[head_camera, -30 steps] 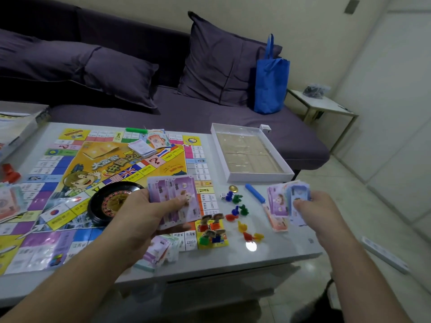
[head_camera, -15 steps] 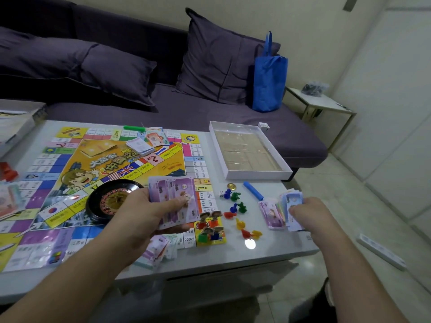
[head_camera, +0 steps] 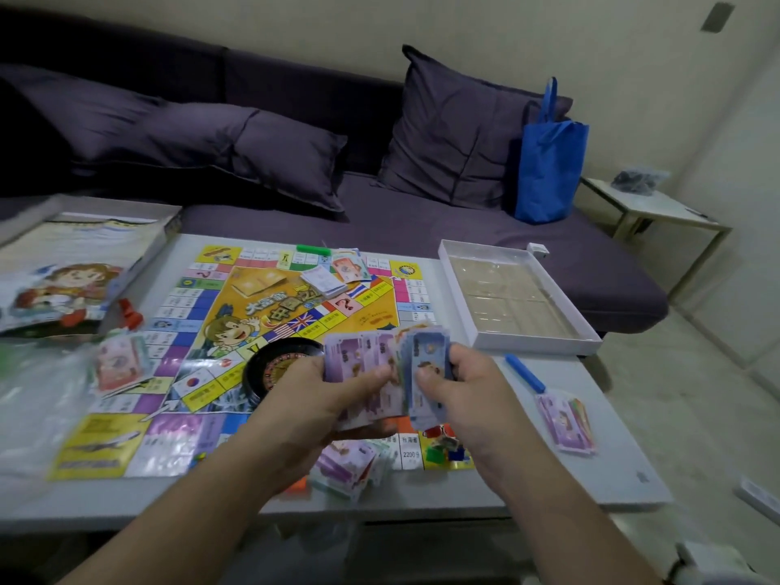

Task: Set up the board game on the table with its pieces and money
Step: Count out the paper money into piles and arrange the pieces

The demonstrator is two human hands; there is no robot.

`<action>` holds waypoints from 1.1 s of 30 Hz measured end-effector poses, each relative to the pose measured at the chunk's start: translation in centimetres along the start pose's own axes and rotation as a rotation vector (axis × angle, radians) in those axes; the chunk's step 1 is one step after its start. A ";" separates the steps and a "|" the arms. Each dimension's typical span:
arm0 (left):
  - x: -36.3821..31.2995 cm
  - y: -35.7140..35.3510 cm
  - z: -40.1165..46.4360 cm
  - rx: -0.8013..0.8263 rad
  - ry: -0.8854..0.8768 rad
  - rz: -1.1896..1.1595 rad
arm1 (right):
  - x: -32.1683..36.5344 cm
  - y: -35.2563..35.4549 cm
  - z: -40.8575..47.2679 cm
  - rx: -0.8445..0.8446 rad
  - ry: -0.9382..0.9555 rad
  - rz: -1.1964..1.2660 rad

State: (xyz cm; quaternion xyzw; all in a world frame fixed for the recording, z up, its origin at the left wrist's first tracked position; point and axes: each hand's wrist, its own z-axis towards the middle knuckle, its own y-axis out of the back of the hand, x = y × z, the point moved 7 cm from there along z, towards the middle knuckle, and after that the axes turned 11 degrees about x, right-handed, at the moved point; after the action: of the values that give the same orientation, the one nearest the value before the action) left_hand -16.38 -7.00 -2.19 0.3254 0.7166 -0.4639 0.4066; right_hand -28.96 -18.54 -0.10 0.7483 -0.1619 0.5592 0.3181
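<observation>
Right hand [head_camera: 468,386] now beside left hand [head_camera: 312,399], banknotes [head_camera: 380,373] pinched between.

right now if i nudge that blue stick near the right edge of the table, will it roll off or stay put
The blue stick looks round and smooth, lying flat on the bare table, so a sideways nudge would probably roll it. It seems small and plastic, likely light. The money pile lies beside it and might stop a roll toward the near edge.
</observation>
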 end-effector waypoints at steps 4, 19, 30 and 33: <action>-0.9 2.2 -1.2 0.004 -0.019 0.026 | 1.4 -1.3 1.2 0.008 0.048 -0.061; -3.1 10.7 -4.0 -0.252 -0.092 -0.103 | 3.6 -9.6 4.5 0.187 0.033 0.029; -4.0 11.9 -2.8 -0.254 -0.091 -0.153 | 4.2 -10.8 5.9 0.029 0.091 0.044; -4.8 12.7 -2.2 -0.246 -0.074 -0.129 | 4.5 -9.7 7.8 -0.047 0.053 0.048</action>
State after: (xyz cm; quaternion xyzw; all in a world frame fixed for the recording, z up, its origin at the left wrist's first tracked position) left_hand -4.10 -0.90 -2.47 0.2089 0.7721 -0.4095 0.4388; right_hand -16.04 -15.94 -0.07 0.7213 -0.1844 0.5826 0.3260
